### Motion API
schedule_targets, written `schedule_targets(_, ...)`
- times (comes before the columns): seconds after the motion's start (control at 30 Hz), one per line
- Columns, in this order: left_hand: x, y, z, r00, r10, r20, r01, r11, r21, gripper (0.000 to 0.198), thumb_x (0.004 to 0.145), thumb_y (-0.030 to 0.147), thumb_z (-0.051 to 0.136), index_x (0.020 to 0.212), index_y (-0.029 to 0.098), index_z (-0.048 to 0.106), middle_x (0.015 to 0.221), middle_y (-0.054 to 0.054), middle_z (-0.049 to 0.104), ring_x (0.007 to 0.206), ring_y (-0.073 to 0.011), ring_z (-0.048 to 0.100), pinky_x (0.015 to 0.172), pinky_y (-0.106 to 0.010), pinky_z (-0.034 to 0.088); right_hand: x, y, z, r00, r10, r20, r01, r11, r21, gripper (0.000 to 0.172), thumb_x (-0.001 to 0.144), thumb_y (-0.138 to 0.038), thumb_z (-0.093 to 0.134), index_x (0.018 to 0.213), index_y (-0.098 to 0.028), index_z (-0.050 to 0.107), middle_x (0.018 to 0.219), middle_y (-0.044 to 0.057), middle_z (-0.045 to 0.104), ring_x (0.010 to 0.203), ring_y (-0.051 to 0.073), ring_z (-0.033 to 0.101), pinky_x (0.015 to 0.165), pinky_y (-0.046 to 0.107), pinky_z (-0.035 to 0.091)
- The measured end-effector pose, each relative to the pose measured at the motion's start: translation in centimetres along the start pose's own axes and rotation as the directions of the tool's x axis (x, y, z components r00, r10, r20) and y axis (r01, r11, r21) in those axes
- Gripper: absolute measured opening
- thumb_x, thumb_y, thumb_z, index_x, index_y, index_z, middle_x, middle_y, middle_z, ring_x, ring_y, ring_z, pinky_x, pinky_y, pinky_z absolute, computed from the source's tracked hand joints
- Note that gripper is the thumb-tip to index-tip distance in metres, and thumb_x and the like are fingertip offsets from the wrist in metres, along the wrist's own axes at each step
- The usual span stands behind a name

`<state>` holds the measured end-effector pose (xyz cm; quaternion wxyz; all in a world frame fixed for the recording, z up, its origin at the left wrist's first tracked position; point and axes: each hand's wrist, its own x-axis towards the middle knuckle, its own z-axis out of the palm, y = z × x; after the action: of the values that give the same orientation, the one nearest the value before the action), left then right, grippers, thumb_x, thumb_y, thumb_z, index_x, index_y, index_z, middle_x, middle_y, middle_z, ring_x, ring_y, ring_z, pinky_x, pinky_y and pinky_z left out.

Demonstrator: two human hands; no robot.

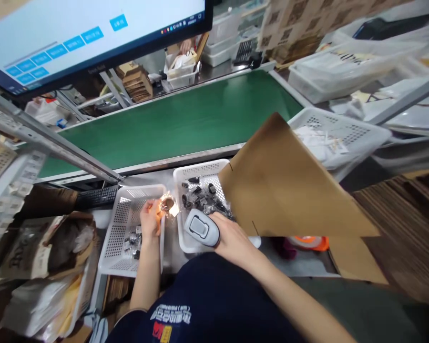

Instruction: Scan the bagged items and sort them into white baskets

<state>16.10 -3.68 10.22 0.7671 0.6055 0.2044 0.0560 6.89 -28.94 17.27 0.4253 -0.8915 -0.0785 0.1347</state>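
Observation:
My right hand (pixel 234 238) is wrapped around a grey handheld barcode scanner (pixel 202 228), held low over the near end of the right white basket (pixel 191 245). Bright orange-white light falls on a small clear plastic packet (pixel 169 206) pinched in my left hand (pixel 152 216). Glare hides most of what the packet contains. That hand is above the right side of the left white basket (pixel 116 247), where several small bagged black pieces (pixel 133 242) lie. More bagged black pieces (pixel 200 193) fill part of the right basket.
A large brown cardboard sheet (pixel 289 186) covers the right basket's right side. Behind the baskets runs a green conveyor belt (pixel 178 119). A monitor (pixel 93 43) overhangs the upper left, above a black keyboard (pixel 98 196). Another white basket (pixel 357 133) stands at right.

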Motion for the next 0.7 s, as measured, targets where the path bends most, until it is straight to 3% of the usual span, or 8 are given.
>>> schedule_targets(0.1,-1.2,-0.8,1.9,0.989,-0.116,0.096,0.126,0.987,-0.105,0.059,0.057,0.051,0.095,0.08,0.018,0.052,0.082,-0.003,0.07,0.069,-0.013,0.065,0.061,-0.023,0.051,-1.6,1.6,-0.4,0.999,0.027,-0.035,-0.026,0.999,0.035,0.023,0.078,-0.016,0.062,0.101,-0.018,0.062,0.1,0.005,0.062,0.086,0.021,0.064,0.072,0.029,0.04)
schedule_targets(0.2,-2.8,-1.9,3.2,0.949,-0.247,0.194,0.268,0.959,-0.093,0.062,0.056,0.052,0.098,0.083,0.018,0.054,0.098,-0.007,0.074,0.08,-0.0147,0.069,0.064,-0.022,0.054,-3.9,4.6,-0.2,0.994,0.086,-0.071,-0.077,0.989,0.13,0.021,0.083,-0.028,0.064,0.102,-0.019,0.062,0.098,0.005,0.066,0.087,0.022,0.067,0.075,0.032,0.048)
schedule_targets(0.3,-4.3,-3.1,3.9,0.918,-0.32,0.235,0.342,0.937,-0.063,0.064,0.056,0.055,0.098,0.084,0.018,0.053,0.105,-0.01,0.074,0.086,-0.0165,0.07,0.065,-0.022,0.055,-6.4,7.8,0.4,0.979,0.181,-0.097,-0.159,0.967,0.201,0.041,0.086,-0.044,0.07,0.117,-0.019,0.063,0.112,0.008,0.071,0.099,0.025,0.071,0.085,0.036,0.055)
schedule_targets(0.4,-5.4,-4.2,4.3,0.918,-0.316,0.24,0.338,0.939,-0.056,0.066,0.059,0.061,0.096,0.085,0.018,0.054,0.112,-0.011,0.074,0.094,-0.0186,0.071,0.069,-0.023,0.056,-8.4,9.4,0.8,0.971,0.212,-0.109,-0.187,0.961,0.203,0.054,0.088,-0.052,0.071,0.129,-0.019,0.061,0.127,0.011,0.071,0.113,0.028,0.071,0.091,0.038,0.057)
schedule_targets(0.5,-4.8,-5.2,3.6,0.91,-0.232,0.342,0.235,0.971,0.033,0.055,0.08,0.067,0.079,0.098,0.018,0.061,0.124,-0.014,0.072,0.11,-0.0226,0.071,0.088,-0.031,0.058,-9.4,9.2,0.8,0.975,0.19,-0.118,-0.162,0.964,0.211,0.052,0.092,-0.051,0.069,0.131,-0.019,0.061,0.131,0.012,0.07,0.116,0.028,0.071,0.091,0.035,0.059)
schedule_targets(0.57,-2.7,-5.5,2.1,0.935,-0.056,0.349,-0.003,0.986,0.167,0.044,0.095,0.056,0.066,0.116,0.017,0.064,0.132,-0.015,0.069,0.121,-0.0235,0.068,0.105,-0.036,0.053,-9.6,8.8,0.7,0.973,0.184,-0.137,-0.152,0.965,0.212,0.048,0.093,-0.05,0.068,0.129,-0.019,0.062,0.131,0.012,0.07,0.113,0.027,0.072,0.088,0.034,0.06)
schedule_targets(0.63,0.5,-5.6,-0.1,0.959,0.147,0.242,-0.233,0.896,0.379,0.035,0.096,0.032,0.062,0.127,0.017,0.063,0.138,-0.014,0.065,0.131,-0.0237,0.062,0.118,-0.039,0.044,-9.4,8.7,0.6,0.968,0.185,-0.169,-0.148,0.966,0.21,0.045,0.092,-0.05,0.068,0.122,-0.018,0.064,0.126,0.013,0.071,0.108,0.028,0.073,0.083,0.033,0.06)
schedule_targets(0.7,4.1,-5.7,-2.7,0.967,0.224,0.124,-0.255,0.788,0.561,0.038,0.083,0.012,0.063,0.121,0.017,0.067,0.136,-0.014,0.064,0.138,-0.0262,0.055,0.124,-0.042,0.036,-9.1,8.6,0.7,0.963,0.191,-0.189,-0.148,0.964,0.22,0.043,0.09,-0.051,0.07,0.116,-0.017,0.064,0.122,0.013,0.072,0.104,0.028,0.074,0.079,0.034,0.061)
